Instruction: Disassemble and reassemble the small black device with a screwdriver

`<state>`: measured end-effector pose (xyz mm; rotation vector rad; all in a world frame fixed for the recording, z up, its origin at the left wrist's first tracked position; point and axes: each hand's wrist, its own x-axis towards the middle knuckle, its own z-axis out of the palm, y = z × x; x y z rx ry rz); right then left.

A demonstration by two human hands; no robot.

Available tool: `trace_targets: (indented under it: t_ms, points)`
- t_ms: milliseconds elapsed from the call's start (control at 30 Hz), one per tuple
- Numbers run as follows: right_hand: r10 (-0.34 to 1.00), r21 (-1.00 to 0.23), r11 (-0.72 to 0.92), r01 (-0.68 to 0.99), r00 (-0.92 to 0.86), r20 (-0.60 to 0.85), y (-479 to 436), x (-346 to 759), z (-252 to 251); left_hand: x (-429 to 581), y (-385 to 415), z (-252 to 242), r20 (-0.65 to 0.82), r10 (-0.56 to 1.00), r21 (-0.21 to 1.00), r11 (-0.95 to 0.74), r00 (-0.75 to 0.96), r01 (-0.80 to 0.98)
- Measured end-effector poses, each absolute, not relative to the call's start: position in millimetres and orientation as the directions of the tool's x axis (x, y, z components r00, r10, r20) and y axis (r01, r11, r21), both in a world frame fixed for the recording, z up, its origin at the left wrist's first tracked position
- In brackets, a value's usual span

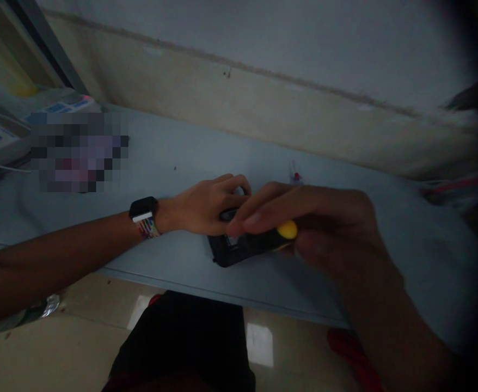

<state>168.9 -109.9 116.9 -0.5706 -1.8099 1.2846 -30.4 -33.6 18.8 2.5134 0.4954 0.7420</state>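
Observation:
On the grey-blue table lies a dark, boxy black device (222,255), its lower left corner showing past the fingers. My left hand (206,206), with a watch on the wrist, rests against its upper left side, fingers bent around its edge. Reaching in from the right, my right hand (324,218) is closed around what looks like a screwdriver, with a round yellow handle end (287,230). The fingers of my right hand lie over the device. The tool's tip is hidden, and the picture is dim and blurred there.
Behind the hands, a small clear item with a red part (296,176) lies near the wall. A blurred-out object (79,155) and white boxes (2,136) stand at the left. The table's front edge (173,286) runs above my dark-clothed lap.

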Motion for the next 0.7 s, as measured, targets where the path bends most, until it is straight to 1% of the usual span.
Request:
trace_targets:
  t_ms: [100, 167, 300, 433, 500, 633, 700]
  points:
    - [0.743, -0.95, 0.304, -0.077, -0.605, 0.287, -112.4, 182.1, 114.3, -29.2, -33.5, 15.6, 0.44, 0.483, 0.522, -0.823, 0.757, 0.222]
    - [0.752, -0.961, 0.264, -0.086, -0.605, 0.261, -113.3, 184.5, 112.7, -28.3, -34.3, 15.3, 0.443, 0.491, 0.53, -0.819, 0.75, 0.222]
    - [0.811, -0.963, 0.208, -0.172, -0.52, 0.268, -116.1, 176.2, 106.1, -26.9, -35.7, 19.0, 0.402, 0.479, 0.552, -0.807, 0.78, 0.211]
    - [0.801, -0.959, 0.168, -0.23, -0.535, 0.269, -114.9, 171.6, 98.3, -27.3, -35.4, 21.0, 0.407, 0.478, 0.545, -0.811, 0.779, 0.212]
    - [0.79, -0.958, 0.2, -0.207, -0.544, 0.283, -111.1, 174.2, 96.6, -28.9, -35.3, 22.5, 0.411, 0.475, 0.55, -0.81, 0.778, 0.204]
    - [0.661, -0.882, 0.429, -0.194, -0.598, 0.453, -104.6, 185.4, 97.0, -32.9, -37.0, 27.1, 0.404, 0.454, 0.558, -0.81, 0.794, 0.179]
    - [0.687, -0.906, 0.405, -0.121, -0.614, 0.389, -105.6, 192.2, 98.0, -33.5, -37.9, 26.9, 0.41, 0.474, 0.561, -0.805, 0.779, 0.194]
